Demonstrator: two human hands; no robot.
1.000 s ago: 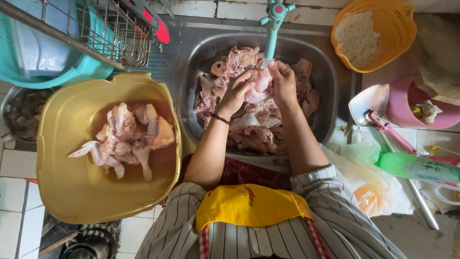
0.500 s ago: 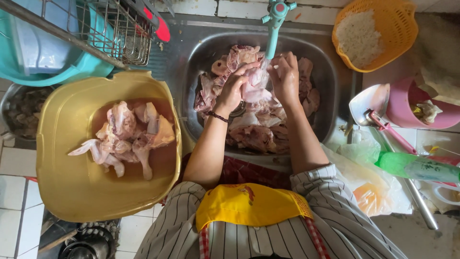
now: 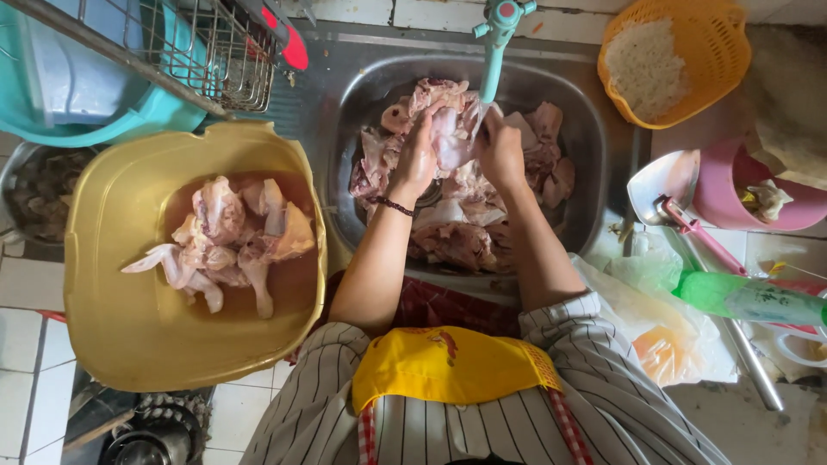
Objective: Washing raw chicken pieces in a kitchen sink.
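Gripping one pale, slick raw chicken piece [image 3: 450, 138] between them, left hand [image 3: 416, 159] and right hand [image 3: 500, 151] close their fingers over the chicken-filled rounded steel sink [image 3: 594, 146], beside a yellow plastic basin [image 3: 112, 319].

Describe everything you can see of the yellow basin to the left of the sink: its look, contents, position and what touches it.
The yellow basin looks like plastic, rounded-square with a thick rolled rim, dull and a little stained. It sits upright left of the steel sink, its right edge close to or overlapping the sink's rim. Inside lie pale raw chicken pieces in shallow brownish liquid, one wing stretched toward the left. A teal tub lies at its top edge. Neither hand touches it; the left hand is over the sink.
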